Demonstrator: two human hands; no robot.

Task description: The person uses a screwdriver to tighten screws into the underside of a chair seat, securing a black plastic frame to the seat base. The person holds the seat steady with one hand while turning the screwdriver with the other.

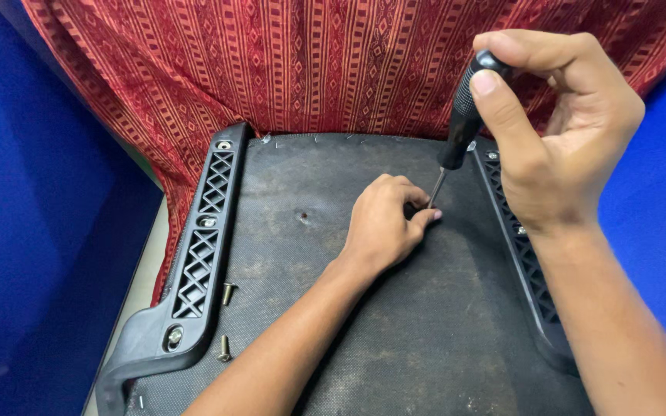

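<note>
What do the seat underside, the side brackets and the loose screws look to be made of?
Seat underside: dusty black woven fabric, going by its fine weave and stapled edge. Left bracket and right bracket: matte black moulded plastic, judging by the lattice ribs. Loose screws: metal, dull brassy sheen.

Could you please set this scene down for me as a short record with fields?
Surface: dark fabric-covered panel lying on red patterned cloth
Right hand: grips black-handled screwdriver, nearly upright
Left hand: rests on panel, fingertips at screwdriver tip
Left bracket: black plastic lattice, along panel's left edge
Right bracket: partly hidden by right arm
Loose screws: two, beside left bracket
</note>
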